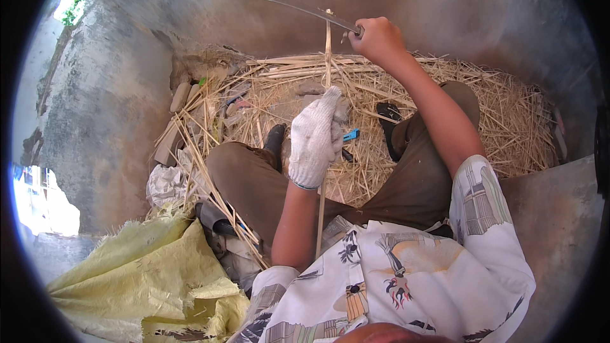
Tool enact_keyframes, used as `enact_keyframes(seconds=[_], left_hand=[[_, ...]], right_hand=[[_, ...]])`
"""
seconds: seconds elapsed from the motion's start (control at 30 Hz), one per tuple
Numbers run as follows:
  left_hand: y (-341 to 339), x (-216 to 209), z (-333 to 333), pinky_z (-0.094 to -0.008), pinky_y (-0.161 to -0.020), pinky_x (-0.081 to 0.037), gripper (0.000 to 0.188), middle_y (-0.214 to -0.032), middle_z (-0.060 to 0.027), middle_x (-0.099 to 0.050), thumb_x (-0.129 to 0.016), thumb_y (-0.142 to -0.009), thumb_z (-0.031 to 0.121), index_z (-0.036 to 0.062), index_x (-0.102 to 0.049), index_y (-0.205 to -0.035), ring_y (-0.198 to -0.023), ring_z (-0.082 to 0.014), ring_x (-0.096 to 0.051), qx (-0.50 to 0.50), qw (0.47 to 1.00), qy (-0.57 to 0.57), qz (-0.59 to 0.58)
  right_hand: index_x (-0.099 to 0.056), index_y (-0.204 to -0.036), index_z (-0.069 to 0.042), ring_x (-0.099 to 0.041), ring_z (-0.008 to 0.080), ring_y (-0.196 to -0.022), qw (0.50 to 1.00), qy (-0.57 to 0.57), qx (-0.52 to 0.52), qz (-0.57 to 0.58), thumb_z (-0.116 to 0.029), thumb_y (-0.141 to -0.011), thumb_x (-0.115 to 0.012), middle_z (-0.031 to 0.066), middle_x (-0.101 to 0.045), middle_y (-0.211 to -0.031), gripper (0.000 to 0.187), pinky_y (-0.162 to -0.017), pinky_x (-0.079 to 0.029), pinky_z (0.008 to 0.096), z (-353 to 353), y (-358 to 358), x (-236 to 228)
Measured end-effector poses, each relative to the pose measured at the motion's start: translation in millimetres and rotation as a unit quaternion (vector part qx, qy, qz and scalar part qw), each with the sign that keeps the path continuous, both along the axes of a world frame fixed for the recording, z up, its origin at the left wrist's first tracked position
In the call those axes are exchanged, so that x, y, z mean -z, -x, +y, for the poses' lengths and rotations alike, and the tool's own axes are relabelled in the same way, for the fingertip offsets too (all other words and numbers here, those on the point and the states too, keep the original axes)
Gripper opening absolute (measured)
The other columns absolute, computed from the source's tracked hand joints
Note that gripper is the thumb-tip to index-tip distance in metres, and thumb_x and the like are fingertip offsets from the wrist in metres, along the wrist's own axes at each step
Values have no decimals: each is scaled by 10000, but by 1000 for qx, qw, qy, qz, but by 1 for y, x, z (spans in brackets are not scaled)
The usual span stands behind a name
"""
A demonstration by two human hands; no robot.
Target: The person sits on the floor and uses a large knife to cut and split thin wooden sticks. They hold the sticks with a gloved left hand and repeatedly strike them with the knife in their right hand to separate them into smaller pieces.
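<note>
My left hand [314,143], in a white knitted glove, is closed around a long thin bamboo strip [328,54]. The strip stands upright, its lower part running down past my forearm toward my shirt. My bare right hand [380,39] grips the handle of a long, slightly curved knife [286,4]. Its blade points left and meets the strip's upper end, where a pale, frayed tip shows. Whether the edge has bitten into the strip, I cannot tell. Just right of the glove, a small blue object [351,134] lies near the ground, partly hidden.
Pale shavings and split strips [508,114] cover the ground around my bent legs. A concrete wall [445,0] rises close behind the knife. More long strips [213,184] lean by my left knee, beside a torn yellow woven sack [146,267]. Wood pieces [169,140] lie at left.
</note>
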State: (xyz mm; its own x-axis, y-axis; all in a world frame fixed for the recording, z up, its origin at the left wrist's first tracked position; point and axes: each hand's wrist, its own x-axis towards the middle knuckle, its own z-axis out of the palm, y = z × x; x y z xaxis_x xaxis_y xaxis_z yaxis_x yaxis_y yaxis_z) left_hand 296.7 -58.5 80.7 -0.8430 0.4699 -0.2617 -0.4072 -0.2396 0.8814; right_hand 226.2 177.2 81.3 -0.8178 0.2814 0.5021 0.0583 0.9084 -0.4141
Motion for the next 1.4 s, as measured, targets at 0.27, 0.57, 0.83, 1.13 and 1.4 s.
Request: enact_keyframes(seconds=[0.27, 0.57, 0.83, 1.13, 1.4], left_hand=[[2, 30, -5, -461, -718, -532, 384, -889, -178, -649, -500, -919, 56, 53, -610, -1287, -813, -368, -659, -26, 657, 395, 642], [14, 35, -5, -461, -707, -532, 336, -887, -183, -647, -473, -943, 85, 56, -642, -1232, -821, -362, -657, -5, 641, 404, 652], [24, -25, -19, -302, -531, -457, 383, -623, -33, -522, -566, -1018, 367, 28, -617, -848, -515, -126, -530, 37, 667, 379, 640], [-6, -116, -26, -392, -699, -529, 444, -889, -113, -612, -572, -840, 3, 78, -601, -1276, -795, -301, -641, 164, 619, 490, 591], [73, -92, -79, -342, -548, -506, 248, -836, -106, -616, -539, -992, 172, 57, -622, -1196, -613, -212, -618, 125, 408, 554, 715]], right_hand=[[-724, -821, -92, -692, 341, -696, 1000, -14, 0, -19, -259, -792, -707, 127, -695, -714, 170, -679, -563, 442, 5, 8, 8], [-773, -881, -127, -712, 372, -827, 990, 100, 41, -94, -251, -796, -685, 155, -731, -851, 174, -765, -580, 441, -1, 16, 15], [-760, -896, -123, -716, 377, -815, 989, 40, 133, -51, -271, -804, -664, 166, -736, -865, 200, -747, -573, 454, 4, 7, -9], [-741, -944, -37, -724, 388, -746, 927, 244, 269, 91, -295, -820, -704, 176, -754, -855, 289, -688, -567, 501, 105, 15, -15], [-600, -705, -8, -590, 191, -504, 823, 550, -17, 140, -163, -827, -673, 84, -587, -597, 210, -456, -481, 345, 63, -52, -50]])
